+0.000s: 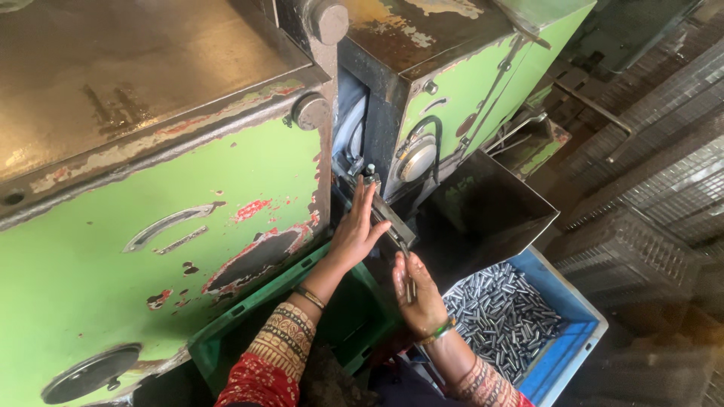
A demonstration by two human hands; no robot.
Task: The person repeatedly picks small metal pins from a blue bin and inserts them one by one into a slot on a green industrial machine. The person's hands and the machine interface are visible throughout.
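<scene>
My left hand [359, 228] reaches up along a narrow metal guide rail [392, 218] that slopes down out of the gap between two worn green machine housings. Its fingers are stretched out, with the tips by a small metal piece [370, 172] at the rail's upper end. My right hand [416, 295] is lower, at the rail's bottom end, curled around a few thin metal rods [409, 286]. Both wrists wear bangles, and the sleeves are red and patterned.
The big green machine body [151, 226] with chipped paint fills the left. A dark metal chute [483, 211] opens over a blue crate [573, 347] of several short steel pins. A green crate [249, 309] sits below my left arm. Wire-mesh baskets [648, 188] are stacked at right.
</scene>
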